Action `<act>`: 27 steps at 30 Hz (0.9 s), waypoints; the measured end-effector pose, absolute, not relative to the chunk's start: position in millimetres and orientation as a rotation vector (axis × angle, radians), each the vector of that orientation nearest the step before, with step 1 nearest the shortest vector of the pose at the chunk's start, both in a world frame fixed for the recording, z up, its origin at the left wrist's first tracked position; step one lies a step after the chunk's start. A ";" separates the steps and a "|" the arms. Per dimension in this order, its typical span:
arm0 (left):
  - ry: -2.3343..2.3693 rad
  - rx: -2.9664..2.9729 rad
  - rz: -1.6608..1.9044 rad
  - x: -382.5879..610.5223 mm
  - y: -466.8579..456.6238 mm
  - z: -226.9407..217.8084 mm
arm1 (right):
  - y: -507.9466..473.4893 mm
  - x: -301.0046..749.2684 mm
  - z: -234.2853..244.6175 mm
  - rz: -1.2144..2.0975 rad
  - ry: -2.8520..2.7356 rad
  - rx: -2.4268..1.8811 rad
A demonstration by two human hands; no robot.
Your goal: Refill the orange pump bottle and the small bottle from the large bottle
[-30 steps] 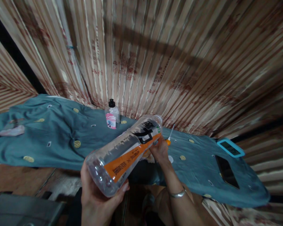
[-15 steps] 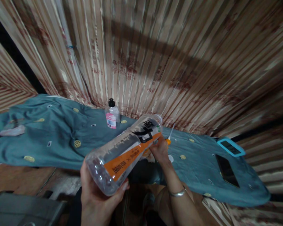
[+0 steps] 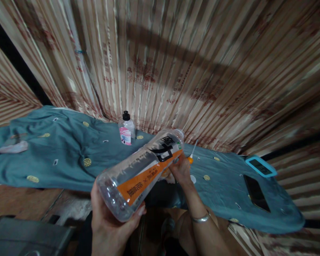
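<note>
A large clear plastic bottle (image 3: 141, 174) with an orange, black and white label lies slanted across the middle of the head view, its base toward me and its neck to the upper right. My left hand (image 3: 112, 217) is closed around the base end, thumb along the lower side. Behind the neck end, my right hand (image 3: 180, 169) grips the bottle from the right, its fingertips mostly hidden. No cap shows on the neck. Just right of that hand sits an orange-handled tool with a pale shaft (image 3: 192, 156), and a white round piece (image 3: 193, 179) lies below it.
A clear pump-top bottle (image 3: 126, 131) with a black cap and pink label stands at the back of the cloth-covered table (image 3: 72, 153). A blue-framed digital clock (image 3: 261, 166) and a dark phone (image 3: 256, 193) lie at the right. A striped curtain (image 3: 154, 71) hangs behind.
</note>
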State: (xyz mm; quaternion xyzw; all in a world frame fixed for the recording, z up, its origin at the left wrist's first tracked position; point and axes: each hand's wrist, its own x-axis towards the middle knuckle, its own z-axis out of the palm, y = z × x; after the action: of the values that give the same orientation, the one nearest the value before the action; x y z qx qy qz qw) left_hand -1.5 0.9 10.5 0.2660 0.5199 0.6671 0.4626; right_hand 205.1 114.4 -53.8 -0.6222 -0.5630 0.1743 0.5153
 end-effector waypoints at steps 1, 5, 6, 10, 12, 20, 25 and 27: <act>1.279 0.656 1.641 -1.6 0.9 10.2 | 114.2 204.9 -53.2 0.422 -1.353 -1.499; 1.285 0.662 1.643 -2.1 0.9 10.0 | 114.0 204.5 -52.1 0.420 -1.350 -1.512; 1.289 0.663 1.641 -2.3 0.9 10.1 | 114.1 204.4 -52.0 0.418 -1.350 -1.513; 1.290 0.658 1.633 -3.5 1.1 9.1 | 114.2 203.9 -51.7 0.419 -1.357 -1.503; 1.279 0.655 1.634 -4.2 1.3 7.7 | 114.1 203.6 -51.5 0.424 -1.361 -1.491; 1.301 0.655 1.619 -4.0 1.0 7.8 | 113.4 203.4 -50.0 0.423 -1.353 -1.508; 1.296 0.652 1.634 -2.2 0.8 10.2 | 113.9 203.9 -49.9 0.424 -1.351 -1.525; 1.305 0.646 1.633 -1.6 0.8 10.6 | 114.0 204.2 -50.2 0.423 -1.352 -1.532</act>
State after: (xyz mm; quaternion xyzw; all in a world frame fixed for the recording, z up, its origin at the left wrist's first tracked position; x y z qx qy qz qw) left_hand -1.6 0.8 10.6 0.2624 0.5300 0.6630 0.4590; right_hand 204.2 114.0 -50.2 -0.6345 -0.5598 0.1751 0.5034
